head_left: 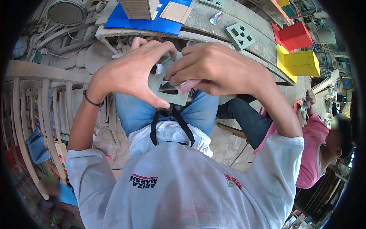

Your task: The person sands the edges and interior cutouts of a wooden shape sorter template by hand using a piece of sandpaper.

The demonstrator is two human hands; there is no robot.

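A pale grey-green board with cut-out holes is held over my lap. My left hand grips it from the left side, thumb along the lower edge and fingers at the upper edge. My right hand is pinched at the board's holes, holding a folded pink strip that looks like sandpaper. Its fingertips lie against the board and hide part of it. A similar grey-green board with shaped holes lies on the wooden bench in front of me.
On the bench, a blue sheet bears a stack of wooden boards and flat tan pieces. Red boards and yellow boards stand to the right. A co-worker in pink sits at right. A wooden railing runs along the left.
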